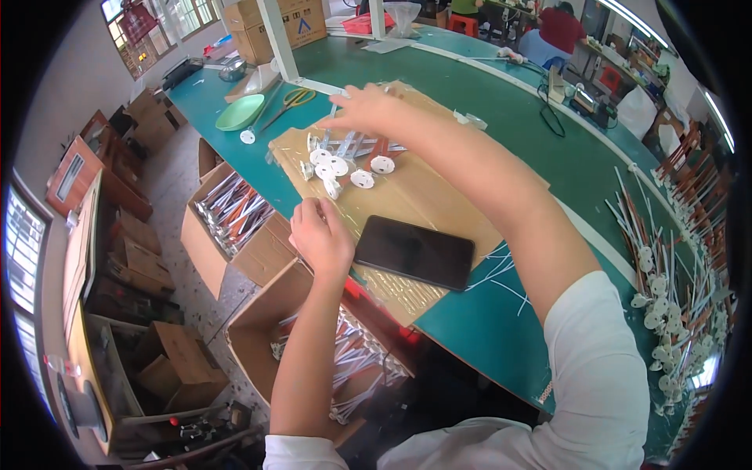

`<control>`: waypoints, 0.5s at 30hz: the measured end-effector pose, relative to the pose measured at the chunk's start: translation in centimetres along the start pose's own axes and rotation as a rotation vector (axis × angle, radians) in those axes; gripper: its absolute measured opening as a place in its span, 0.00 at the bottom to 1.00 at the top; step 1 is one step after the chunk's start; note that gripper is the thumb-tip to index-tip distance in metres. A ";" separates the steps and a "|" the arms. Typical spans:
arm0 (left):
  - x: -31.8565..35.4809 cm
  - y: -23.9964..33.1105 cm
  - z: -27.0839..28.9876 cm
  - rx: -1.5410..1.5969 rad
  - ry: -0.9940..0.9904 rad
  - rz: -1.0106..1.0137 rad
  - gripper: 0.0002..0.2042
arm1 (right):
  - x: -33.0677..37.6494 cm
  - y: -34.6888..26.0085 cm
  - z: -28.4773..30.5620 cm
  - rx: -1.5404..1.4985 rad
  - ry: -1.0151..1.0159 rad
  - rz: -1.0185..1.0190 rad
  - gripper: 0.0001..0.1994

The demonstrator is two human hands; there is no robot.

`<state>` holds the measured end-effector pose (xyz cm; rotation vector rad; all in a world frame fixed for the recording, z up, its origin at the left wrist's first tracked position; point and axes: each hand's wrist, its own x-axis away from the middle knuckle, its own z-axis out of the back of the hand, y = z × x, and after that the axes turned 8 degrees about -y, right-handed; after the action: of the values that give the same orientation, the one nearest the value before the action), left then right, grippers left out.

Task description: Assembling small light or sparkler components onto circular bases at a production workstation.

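- White, round and flat, the discs [338, 166] have small dark marks or holes in their faces; narrow strips [356, 146], some pale and some reddish-brown, lie among and behind them.
- The discs sit in a loose cluster on a brown cardboard sheet [423, 196], which is spread over the green table [478, 333].
- Beside the table on the left, an open cardboard box [262, 254] is packed with white and orange-brown strips.
- Nearer the person, a second open box [251, 323], partly hidden by the left forearm, contains similar strips and pale discs.
- On the table's left part, a pale green bowl [240, 112] stands near scissors [298, 97] with yellowish handles.
- Several discs face upward and others tilt on edge; the strips' long axis runs mostly left to right, with discs toward the left end.
- The left hand [323, 236] has curled fingers just on the near side of the cluster; whether it grips anything I cannot tell.
- The right hand [368, 110] reaches over the cluster's far side, fingers partly spread; I cannot tell whether they pinch something.
- A black phone [415, 252] lies on the sheet, right of the left hand.
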<state>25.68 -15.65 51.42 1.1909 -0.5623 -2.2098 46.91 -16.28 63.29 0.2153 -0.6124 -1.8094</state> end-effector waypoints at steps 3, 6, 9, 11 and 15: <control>0.0 -0.1 0.4 0.013 -0.043 0.065 0.10 | -3.3 -1.1 -0.4 0.023 0.047 0.087 0.36; 0.0 0.1 0.4 -0.024 -0.052 0.066 0.10 | -4.7 -1.3 -0.8 0.027 0.019 0.139 0.25; 0.0 0.2 -0.1 -0.002 -0.052 0.049 0.11 | -2.8 0.2 -2.1 -0.016 0.071 0.244 0.11; 0.0 0.0 0.0 -0.004 -0.055 0.057 0.11 | -2.0 0.6 -2.1 -0.024 0.065 0.242 0.12; 0.0 0.3 0.3 0.005 -0.173 0.164 0.12 | 0.1 1.8 -3.1 -0.118 0.166 0.262 0.13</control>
<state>25.46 -15.83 51.75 0.9266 -0.7100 -2.1837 49.72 -17.71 61.55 0.1931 -0.3954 -1.5511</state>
